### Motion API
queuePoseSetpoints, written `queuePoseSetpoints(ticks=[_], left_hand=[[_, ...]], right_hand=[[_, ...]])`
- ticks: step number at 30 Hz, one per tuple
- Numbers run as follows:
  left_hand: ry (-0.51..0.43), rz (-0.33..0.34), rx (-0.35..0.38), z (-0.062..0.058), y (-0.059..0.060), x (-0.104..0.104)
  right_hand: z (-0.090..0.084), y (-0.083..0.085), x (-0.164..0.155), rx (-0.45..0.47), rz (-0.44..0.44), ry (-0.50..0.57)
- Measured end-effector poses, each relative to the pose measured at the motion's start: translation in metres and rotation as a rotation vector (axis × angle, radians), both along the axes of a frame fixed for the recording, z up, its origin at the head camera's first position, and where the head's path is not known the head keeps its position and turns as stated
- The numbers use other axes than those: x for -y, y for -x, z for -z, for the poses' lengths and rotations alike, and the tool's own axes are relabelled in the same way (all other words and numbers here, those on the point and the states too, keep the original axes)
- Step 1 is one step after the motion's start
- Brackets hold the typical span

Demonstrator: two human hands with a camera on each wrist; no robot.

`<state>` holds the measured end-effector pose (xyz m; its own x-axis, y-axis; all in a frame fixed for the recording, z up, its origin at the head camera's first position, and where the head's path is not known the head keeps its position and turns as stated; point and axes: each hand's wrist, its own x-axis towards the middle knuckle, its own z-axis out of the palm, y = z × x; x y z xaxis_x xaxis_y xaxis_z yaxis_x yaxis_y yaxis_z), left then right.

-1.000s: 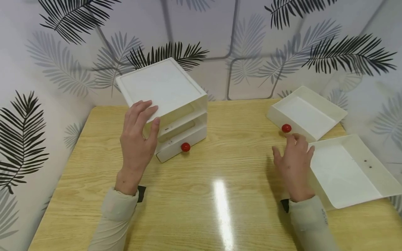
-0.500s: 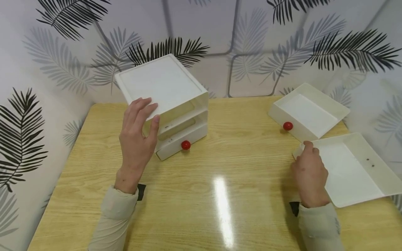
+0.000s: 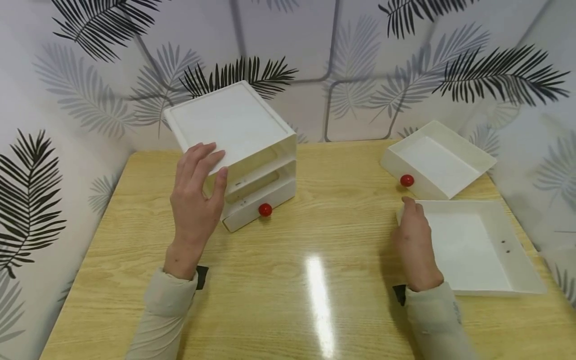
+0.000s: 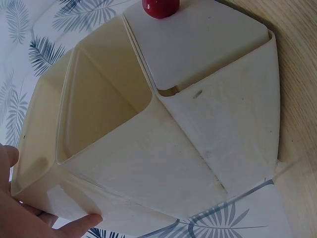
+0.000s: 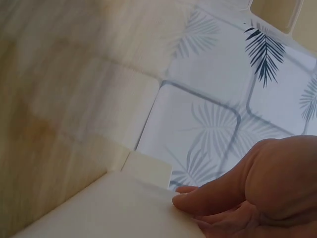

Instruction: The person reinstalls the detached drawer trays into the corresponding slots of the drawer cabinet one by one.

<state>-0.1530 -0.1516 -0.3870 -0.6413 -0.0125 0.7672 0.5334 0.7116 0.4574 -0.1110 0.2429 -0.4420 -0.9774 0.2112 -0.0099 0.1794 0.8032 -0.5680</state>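
Note:
A small white drawer cabinet [image 3: 234, 122] stands on the table at left, its upper two slots lacking drawers. Its lowest drawer [image 3: 245, 212] is in place with a red ball knob [image 3: 265, 210]. My left hand [image 3: 195, 200] holds the cabinet at its upper left front corner, fingers over the top and thumb by the front opening. In the left wrist view, fingertips touch the cabinet's side [image 4: 133, 163]. My right hand [image 3: 416, 242] grips the left wall of a larger white drawer [image 3: 468, 245], thumb on the wall [image 5: 109, 208]. That wall's outer face is mostly hidden by the hand.
Behind the larger drawer lies another white drawer [image 3: 438, 157] with a red knob [image 3: 407, 180] facing left-front. A leaf-patterned wall covering [image 3: 360, 50] borders the wooden table [image 3: 333, 210] at the back and both sides.
My right hand has reached the larger drawer's left wall and taken hold of it. The drawer has shifted left and turned a little. My left hand and the cabinet have stayed put.

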Motion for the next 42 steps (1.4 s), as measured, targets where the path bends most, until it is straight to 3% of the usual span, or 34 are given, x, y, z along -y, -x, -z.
queuePoseSetpoints(ticks=[7, 15, 23, 27, 42], left_hand=[[0.001, 0.000, -0.002, 0.000, 0.000, 0.000], [-0.001, 0.009, -0.009, 0.000, 0.001, 0.000], [0.006, 0.000, -0.007, -0.002, 0.001, -0.001], [0.005, 0.003, -0.008, -0.002, 0.002, -0.001], [0.007, -0.006, 0.021, -0.001, -0.001, 0.001]], right_hand=[[-0.001, 0.006, 0.014, 0.033, -0.029, 0.023], [-0.012, -0.013, 0.010, 0.046, -0.015, -0.001], [-0.019, -0.033, -0.009, 0.229, -0.072, -0.098], [-0.023, -0.037, -0.013, 0.276, -0.098, -0.114], [-0.018, -0.020, 0.007, 0.199, -0.120, -0.084]])
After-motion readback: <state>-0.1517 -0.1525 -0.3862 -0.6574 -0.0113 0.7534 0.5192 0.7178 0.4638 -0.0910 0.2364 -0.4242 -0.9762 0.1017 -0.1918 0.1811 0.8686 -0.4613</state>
